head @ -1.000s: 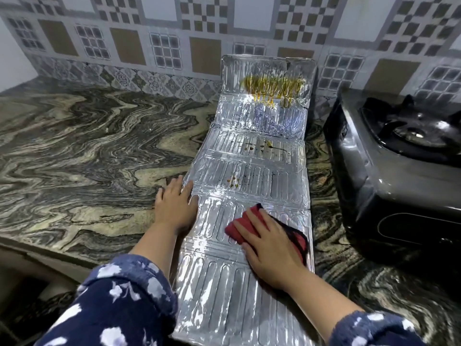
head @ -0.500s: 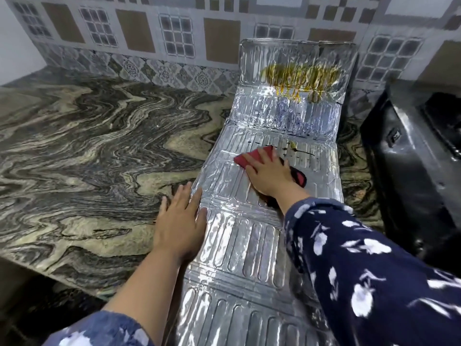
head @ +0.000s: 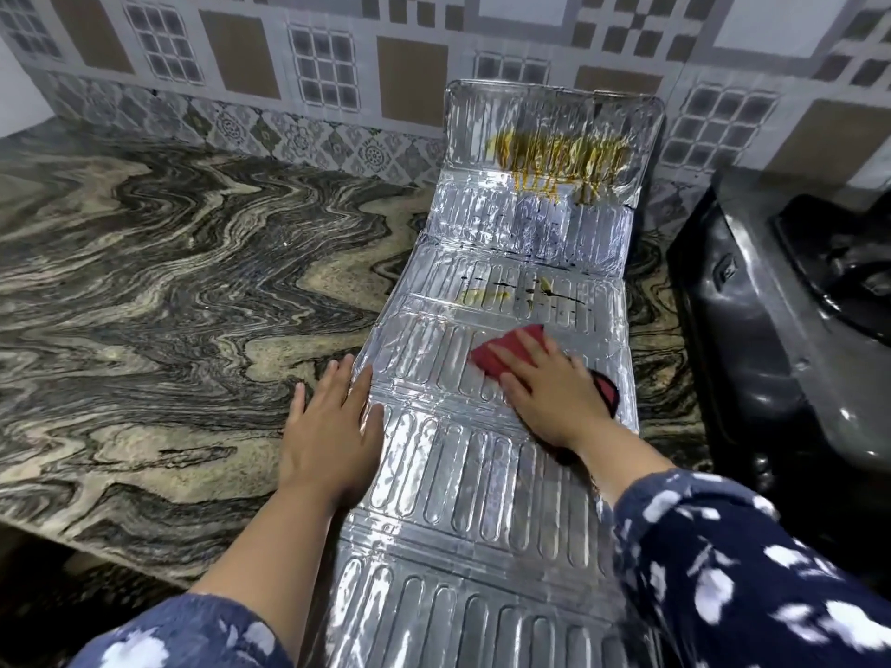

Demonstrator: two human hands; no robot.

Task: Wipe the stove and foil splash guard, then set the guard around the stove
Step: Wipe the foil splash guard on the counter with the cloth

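A long ribbed foil splash guard (head: 463,474) lies flat on the marbled counter, its far panel leaning up against the tiled wall. Yellow streaks mark that upright panel, and dark and yellow spots sit on the panel below it. My right hand (head: 554,392) presses a red cloth (head: 506,349) flat on the guard's middle. My left hand (head: 332,426) lies flat, fingers spread, on the guard's left edge and the counter. A dark gas stove (head: 781,330) stands at the right, beside the guard.
The marbled stone counter (head: 168,306) stretches wide to the left of the guard. A patterned tiled wall (head: 337,89) runs along the back. The counter's front edge (head: 96,547) drops off at lower left.
My right hand with the red cloth has slid back toward me from the stained panel to the guard's middle. My left hand stays on the guard's left edge.
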